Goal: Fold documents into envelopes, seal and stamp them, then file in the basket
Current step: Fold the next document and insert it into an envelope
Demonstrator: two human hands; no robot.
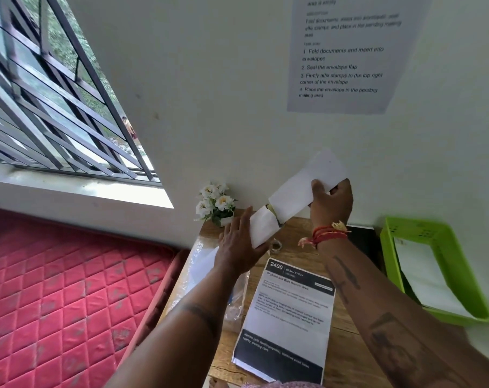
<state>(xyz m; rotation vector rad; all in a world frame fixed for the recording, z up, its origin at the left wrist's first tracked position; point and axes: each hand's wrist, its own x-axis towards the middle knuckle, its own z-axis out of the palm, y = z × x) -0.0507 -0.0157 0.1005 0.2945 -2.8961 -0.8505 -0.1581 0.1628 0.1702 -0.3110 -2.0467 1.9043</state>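
Above the desk [293,236], near the wall, both hands hold the work up in the air. Risks first, biggest down. The basket [461,275] sits well apart at the right edge of the desk, so a loose hold on the way over could drop the piece onto the desk or the red mattress [69,289] to the left. The printed sheet [288,317] lies flat on the desk just under the forearms; a sweep of an arm could push it off the front edge. The flower pot [216,205] stands close behind the left hand [237,245] and could tip if that hand swings back. The small clear tape roll [275,245] on the desk could get knocked too. Pushing skewed could crease the paper [302,189] or tear the envelope [263,228] mouth.

Look of the thing: paper is white, folded to a long strip, tilted up to the right, its lower end at the envelope's mouth; how far in, cannot tell. Envelope is white with a yellowish-dark edge at the opening. Right hand [331,203] pinches the paper's upper end, thumb on the near face, fingers behind. Left hand is flat and mostly spread, supporting the envelope against its palm and fingers, not a closed grasp. The basket already holds something white.
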